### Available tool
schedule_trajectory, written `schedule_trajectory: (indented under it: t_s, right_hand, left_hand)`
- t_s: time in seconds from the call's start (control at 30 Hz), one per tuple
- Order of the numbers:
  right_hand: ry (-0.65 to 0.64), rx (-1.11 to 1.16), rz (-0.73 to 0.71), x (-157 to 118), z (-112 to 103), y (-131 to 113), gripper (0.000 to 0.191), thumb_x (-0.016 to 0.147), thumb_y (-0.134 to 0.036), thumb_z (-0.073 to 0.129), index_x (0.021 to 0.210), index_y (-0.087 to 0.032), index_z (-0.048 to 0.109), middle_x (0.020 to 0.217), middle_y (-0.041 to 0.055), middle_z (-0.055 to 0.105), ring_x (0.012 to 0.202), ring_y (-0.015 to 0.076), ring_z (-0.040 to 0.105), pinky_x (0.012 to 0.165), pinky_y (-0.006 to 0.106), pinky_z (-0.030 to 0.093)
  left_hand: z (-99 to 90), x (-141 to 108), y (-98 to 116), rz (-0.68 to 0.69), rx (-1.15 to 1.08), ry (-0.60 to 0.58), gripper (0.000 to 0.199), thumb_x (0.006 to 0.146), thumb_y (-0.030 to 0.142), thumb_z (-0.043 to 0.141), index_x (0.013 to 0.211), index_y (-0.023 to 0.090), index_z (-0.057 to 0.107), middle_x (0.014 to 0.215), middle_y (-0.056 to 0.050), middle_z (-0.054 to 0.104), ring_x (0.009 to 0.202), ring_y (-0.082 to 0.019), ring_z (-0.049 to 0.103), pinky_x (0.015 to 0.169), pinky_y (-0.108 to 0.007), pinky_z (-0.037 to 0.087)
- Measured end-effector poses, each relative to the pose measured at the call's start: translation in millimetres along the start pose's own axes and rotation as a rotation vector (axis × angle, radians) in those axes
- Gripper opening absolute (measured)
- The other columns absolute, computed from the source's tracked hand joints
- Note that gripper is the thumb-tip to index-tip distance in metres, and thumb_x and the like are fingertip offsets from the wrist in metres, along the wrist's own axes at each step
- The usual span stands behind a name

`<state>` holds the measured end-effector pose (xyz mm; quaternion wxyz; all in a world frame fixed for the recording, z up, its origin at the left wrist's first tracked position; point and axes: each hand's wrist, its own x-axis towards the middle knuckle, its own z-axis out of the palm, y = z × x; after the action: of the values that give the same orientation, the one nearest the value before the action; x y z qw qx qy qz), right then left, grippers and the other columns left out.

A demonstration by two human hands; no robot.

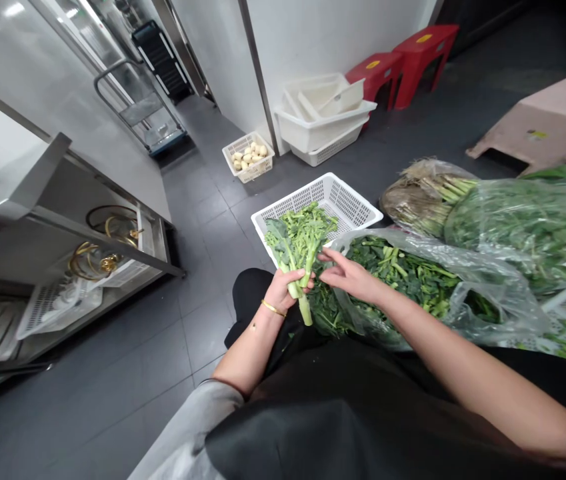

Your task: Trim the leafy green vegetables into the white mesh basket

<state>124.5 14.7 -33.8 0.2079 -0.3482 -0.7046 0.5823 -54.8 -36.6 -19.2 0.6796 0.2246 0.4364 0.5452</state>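
Note:
My left hand (287,288) is closed round the thick pale stems of a bunch of leafy greens (293,237), whose leaves and bud-like tops point away from me. The cut stem ends stick out below my fist. Just right of the bunch is my right hand (350,277), its fingers partly spread and nothing visible in them; whether a fingertip touches a leaf I cannot tell. Beyond the bunch stands a white slotted basket (350,203), partly hidden by the greens. A clear plastic bag (415,250) of darker cut greens lies open beneath and beside my right forearm.
Bagged scallions (427,193) and another bag of greens (527,220) lie to the right. Farther off are a small basket of pale round vegetables (250,160), stacked white tubs (313,127), red stools (420,57) and a pink stool (547,120). A steel shelf (107,237) stands left.

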Motion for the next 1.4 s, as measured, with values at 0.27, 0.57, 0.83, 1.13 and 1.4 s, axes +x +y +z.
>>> schedule_trajectory:
  t_s: [0.27,0.57,0.83,1.13,1.4]
  right_hand:
    - [0.310,0.234,-0.006,14.5,-11.8,-20.9,0.032,0.070,-0.049,0.066,0.071,-0.019,0.052,0.049,-0.0059,0.053,0.039,0.0094,0.048,0.039,0.021,0.038]
    - [0.497,0.329,0.010,0.7,-5.0,-12.7,0.033,0.075,-0.051,0.060,0.072,-0.021,0.045,0.054,-0.0034,0.057,0.040,0.0117,0.053,0.040,0.024,0.042]
    - [0.215,-0.486,-0.432,-28.5,20.3,-22.4,0.025,0.087,-0.035,0.048,0.071,-0.018,0.057,0.067,0.0030,0.061,0.059,0.0112,0.055,0.052,0.022,0.037]
    - [0.273,0.392,0.147,27.8,-18.1,-21.3,0.036,0.071,-0.050,0.068,0.073,-0.019,0.050,0.055,-0.0005,0.059,0.041,0.0110,0.054,0.036,0.021,0.041]
    - [0.360,-0.125,-0.228,-25.3,16.8,-26.0,0.021,0.084,-0.039,0.052,0.078,-0.021,0.059,0.067,0.0028,0.063,0.064,0.0162,0.062,0.067,0.031,0.051]
  left_hand:
    - [22.4,6.1,-7.9,0.041,0.223,0.003,0.037,0.048,0.021,0.083,0.078,0.011,0.063,0.065,-0.001,0.063,0.055,-0.011,0.059,0.050,-0.021,0.044]
    - [30.6,7.2,-24.4,0.217,0.317,0.170,0.029,0.053,0.020,0.081,0.075,0.012,0.064,0.069,-0.002,0.066,0.059,-0.011,0.060,0.052,-0.021,0.044]
    - [30.3,10.1,-5.8,0.165,0.077,0.191,0.028,0.057,0.024,0.078,0.075,0.009,0.062,0.067,-0.005,0.065,0.052,-0.010,0.056,0.046,-0.020,0.040]
    - [17.8,-2.0,-12.9,0.075,0.139,-0.071,0.038,0.058,0.026,0.078,0.089,0.009,0.065,0.080,-0.009,0.068,0.059,-0.013,0.060,0.053,-0.024,0.045]
    - [23.9,3.0,-11.1,0.225,0.137,0.165,0.035,0.055,0.026,0.081,0.080,0.011,0.062,0.068,-0.003,0.066,0.051,-0.011,0.057,0.054,-0.025,0.046]
